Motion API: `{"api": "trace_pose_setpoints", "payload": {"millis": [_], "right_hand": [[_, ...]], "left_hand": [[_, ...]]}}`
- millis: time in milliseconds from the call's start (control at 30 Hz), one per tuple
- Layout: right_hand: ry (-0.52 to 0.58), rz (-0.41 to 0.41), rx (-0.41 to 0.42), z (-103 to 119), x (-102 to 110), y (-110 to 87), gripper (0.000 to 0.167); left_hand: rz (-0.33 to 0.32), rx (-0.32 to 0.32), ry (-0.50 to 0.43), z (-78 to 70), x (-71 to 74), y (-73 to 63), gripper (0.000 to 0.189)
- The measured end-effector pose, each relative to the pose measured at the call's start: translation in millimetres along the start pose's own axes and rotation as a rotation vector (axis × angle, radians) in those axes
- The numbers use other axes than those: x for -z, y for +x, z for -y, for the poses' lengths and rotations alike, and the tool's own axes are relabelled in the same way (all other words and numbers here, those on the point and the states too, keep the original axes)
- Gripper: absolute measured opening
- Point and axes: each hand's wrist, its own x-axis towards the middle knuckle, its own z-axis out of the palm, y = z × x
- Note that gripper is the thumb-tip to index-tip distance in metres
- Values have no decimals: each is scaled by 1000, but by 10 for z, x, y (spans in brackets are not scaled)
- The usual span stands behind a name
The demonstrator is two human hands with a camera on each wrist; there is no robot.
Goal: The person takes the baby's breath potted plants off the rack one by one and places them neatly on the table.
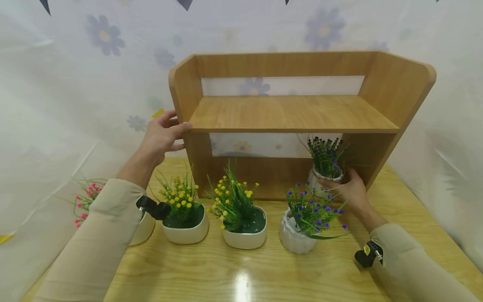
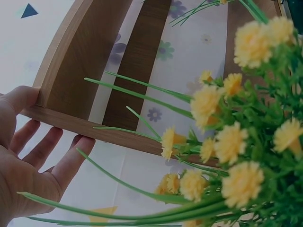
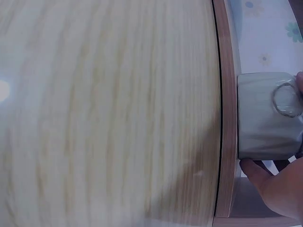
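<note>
My left hand grips the left side panel of a two-tier wooden shelf. In the left wrist view the thumb of that hand lies over the panel's edge, with the fingers against its outer face. My right hand holds a white pot of dark purple flowers at the right end of the shelf's lower tier. Seen from the right wrist, the white pot has its base at the bottom board, and the hand wraps its side; some fingers are hidden.
In front of the shelf stand a fluted white pot with purple flowers, two white pots with yellow flowers, and one with pink flowers partly behind the left sleeve. The wooden table carries everything; a floral cloth hangs behind.
</note>
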Motion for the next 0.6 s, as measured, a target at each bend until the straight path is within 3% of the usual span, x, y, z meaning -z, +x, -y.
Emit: {"api": "trace_pose_setpoints", "payload": {"millis": [333,600], "right_hand": [[-23,-51,19,-22,7,-37,99],[30,-16,26,9,57,-122,91]], "left_hand": [[6,2,2,-17,-4,-17,65],[14,-3,2,-21,-7,-14,64]]}}
